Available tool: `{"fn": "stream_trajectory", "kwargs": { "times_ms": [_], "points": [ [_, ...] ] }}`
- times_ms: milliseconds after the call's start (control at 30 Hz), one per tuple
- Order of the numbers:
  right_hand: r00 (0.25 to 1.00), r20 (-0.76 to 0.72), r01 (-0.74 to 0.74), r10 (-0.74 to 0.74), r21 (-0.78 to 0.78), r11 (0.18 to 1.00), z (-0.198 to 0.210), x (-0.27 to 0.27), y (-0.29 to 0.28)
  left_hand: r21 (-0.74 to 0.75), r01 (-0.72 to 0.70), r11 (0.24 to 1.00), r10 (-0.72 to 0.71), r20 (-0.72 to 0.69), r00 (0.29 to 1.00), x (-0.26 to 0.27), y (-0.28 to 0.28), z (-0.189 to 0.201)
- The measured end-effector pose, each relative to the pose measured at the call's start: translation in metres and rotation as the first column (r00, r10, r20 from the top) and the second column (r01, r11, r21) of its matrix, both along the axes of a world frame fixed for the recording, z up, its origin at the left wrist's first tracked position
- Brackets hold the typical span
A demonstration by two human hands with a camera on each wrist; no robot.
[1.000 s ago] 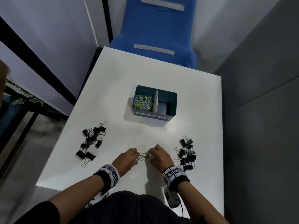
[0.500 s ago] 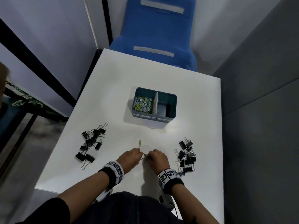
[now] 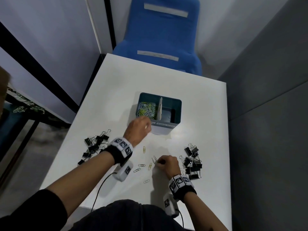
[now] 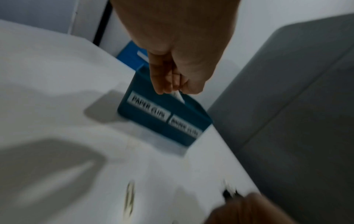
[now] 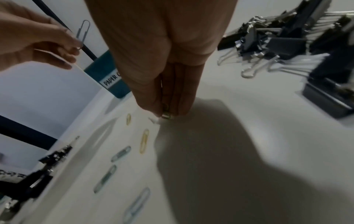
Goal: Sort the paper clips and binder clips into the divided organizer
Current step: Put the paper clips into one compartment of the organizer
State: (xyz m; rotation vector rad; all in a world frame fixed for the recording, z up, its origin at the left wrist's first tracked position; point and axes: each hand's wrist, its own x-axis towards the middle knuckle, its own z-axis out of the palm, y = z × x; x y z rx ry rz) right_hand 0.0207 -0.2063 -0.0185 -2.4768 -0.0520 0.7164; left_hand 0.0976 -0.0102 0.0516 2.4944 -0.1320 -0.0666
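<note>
The teal divided organizer [image 3: 176,104] stands mid-table, its left compartment holding coloured paper clips [image 3: 147,110], its right compartment bare. My left hand [image 3: 141,126] hovers at the organizer's near left corner and pinches a silver paper clip [image 5: 83,30]. My right hand [image 3: 164,163] rests low on the table and pinches small paper clips [image 5: 166,112] against the surface. Several loose paper clips [image 3: 141,165] lie between my wrists. Black binder clips sit in a left pile [image 3: 95,145] and a right pile [image 3: 193,162].
The white table [image 3: 203,100] has a blue chair [image 3: 165,35] behind its far edge and a grey wall on the right. The organizer's front labels read PAPER CLIPS [image 4: 148,106] and BINDER CLIPS [image 3: 165,125]. A cable runs from my left wrist camera.
My left hand left the spot beside my right hand and rose forward to the organizer with a paper clip. Loose paper clips it covered now show. My right hand stayed low.
</note>
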Motion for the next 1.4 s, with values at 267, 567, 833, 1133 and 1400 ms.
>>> {"fn": "stream_trajectory", "kwargs": {
  "times_ms": [267,567,833,1133,1400],
  "points": [
    [0.975,0.207,0.048,-0.077,0.142,0.989,0.074,0.079,0.023,0.058,-0.048,0.997,0.046,0.036,0.998,0.012,0.014,0.007],
    [0.919,0.376,0.059,-0.121,0.173,0.983,0.103,0.145,0.05,0.227,0.221,0.949,-0.129,-0.361,0.924,-0.096,0.035,-0.071],
    [0.916,0.183,-0.348,0.357,-0.078,0.934,0.029,0.044,0.033,0.193,0.326,0.925,-0.24,-0.367,0.899,-0.144,0.043,-0.097],
    [0.806,0.207,-0.531,0.555,-0.162,0.832,-0.015,-0.023,0.014,0.203,0.365,0.909,-0.31,-0.257,0.915,-0.139,0.026,-0.096],
    [0.871,0.173,-0.43,0.459,-0.18,0.884,-0.021,-0.03,0.006,0.264,0.369,0.891,-0.303,-0.259,0.917,-0.125,0.016,-0.102]
  ]
}}
